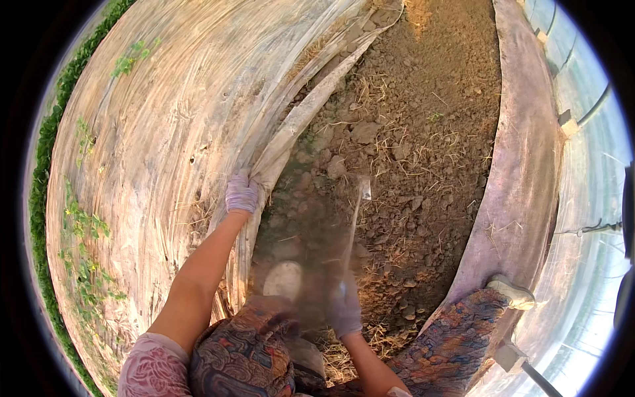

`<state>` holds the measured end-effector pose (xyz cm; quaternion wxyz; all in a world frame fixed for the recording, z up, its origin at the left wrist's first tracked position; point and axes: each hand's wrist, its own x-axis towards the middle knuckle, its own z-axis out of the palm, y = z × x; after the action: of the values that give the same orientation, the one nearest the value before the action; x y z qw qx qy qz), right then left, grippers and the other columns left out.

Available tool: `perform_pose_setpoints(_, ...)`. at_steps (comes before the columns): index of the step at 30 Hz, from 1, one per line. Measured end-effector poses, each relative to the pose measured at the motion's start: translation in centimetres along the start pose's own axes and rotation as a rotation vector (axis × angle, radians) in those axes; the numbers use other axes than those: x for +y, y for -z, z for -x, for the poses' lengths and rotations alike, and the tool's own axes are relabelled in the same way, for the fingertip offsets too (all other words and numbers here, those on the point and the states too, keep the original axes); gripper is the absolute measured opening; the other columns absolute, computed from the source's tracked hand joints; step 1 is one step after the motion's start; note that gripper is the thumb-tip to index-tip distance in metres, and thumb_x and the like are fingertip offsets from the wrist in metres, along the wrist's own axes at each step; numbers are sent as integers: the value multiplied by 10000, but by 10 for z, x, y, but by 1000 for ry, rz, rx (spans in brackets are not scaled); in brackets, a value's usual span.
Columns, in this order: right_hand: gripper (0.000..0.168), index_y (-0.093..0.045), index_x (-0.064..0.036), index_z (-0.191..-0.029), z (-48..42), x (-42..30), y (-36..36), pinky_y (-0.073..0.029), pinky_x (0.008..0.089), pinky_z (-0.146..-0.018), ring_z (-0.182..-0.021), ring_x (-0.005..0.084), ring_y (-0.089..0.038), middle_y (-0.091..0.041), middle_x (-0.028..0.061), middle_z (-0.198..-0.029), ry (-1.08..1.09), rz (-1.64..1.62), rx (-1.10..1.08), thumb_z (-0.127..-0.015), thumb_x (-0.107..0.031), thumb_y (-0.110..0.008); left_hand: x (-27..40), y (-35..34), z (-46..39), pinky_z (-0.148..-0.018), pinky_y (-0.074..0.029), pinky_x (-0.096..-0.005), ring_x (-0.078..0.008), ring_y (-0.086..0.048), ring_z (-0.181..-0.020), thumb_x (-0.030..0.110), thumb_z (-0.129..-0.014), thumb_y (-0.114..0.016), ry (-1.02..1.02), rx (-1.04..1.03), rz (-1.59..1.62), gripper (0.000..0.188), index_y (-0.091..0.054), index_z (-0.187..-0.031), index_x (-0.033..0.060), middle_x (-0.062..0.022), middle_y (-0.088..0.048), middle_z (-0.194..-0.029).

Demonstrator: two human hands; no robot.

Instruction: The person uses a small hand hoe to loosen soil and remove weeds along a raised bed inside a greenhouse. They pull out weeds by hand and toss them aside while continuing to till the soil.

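Note:
My left hand [241, 191], in a pale purple glove, clutches the bunched edge of a large translucent plastic film [163, 129]. The folded rim of this sheet runs from the hand up towards the top middle. Lower down, my right hand [345, 307], gloved alike, is closed around a long thin tool [352, 228]. Motion blur hides its exact kind; a small bright metal piece shows at the far end, over the soil. Between the hands lies bare brown soil [421, 149] with clods and straw, partly blurred.
A pale fabric strip [518, 164] borders the soil on the right, beside concrete blocks [569, 124] and a clear greenhouse wall [600, 198]. Small plants [87, 268] poke through the film at left. My shoes [283, 280] stand on the soil and the strip.

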<state>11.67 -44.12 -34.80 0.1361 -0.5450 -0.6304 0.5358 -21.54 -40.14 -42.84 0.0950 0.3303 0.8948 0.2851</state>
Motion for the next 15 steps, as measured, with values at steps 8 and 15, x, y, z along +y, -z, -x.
perform_pose_setpoints(8,465,-240,-159,-1336,-210,-91,144,-319,222,-331,-393,70,-344,-371,-18,-525,8,-660,653,-897,-158,-392,9,-8,-3,-802,-414,-431,-383,-521,-913,187,-764,-546,39,-70,-38,305,-548,-1046,71,-224,-560,-958)
perform_pose_setpoints(15,468,-291,-103,-1320,21,22,21,-398,209,-431,-468,73,-409,-464,-8,-672,-287,-394,101,-879,-143,-445,-3,-12,2,-826,-411,-419,-376,-507,-956,194,-755,-556,6,-61,-38,341,-544,-1067,59,-230,-536,-1015)
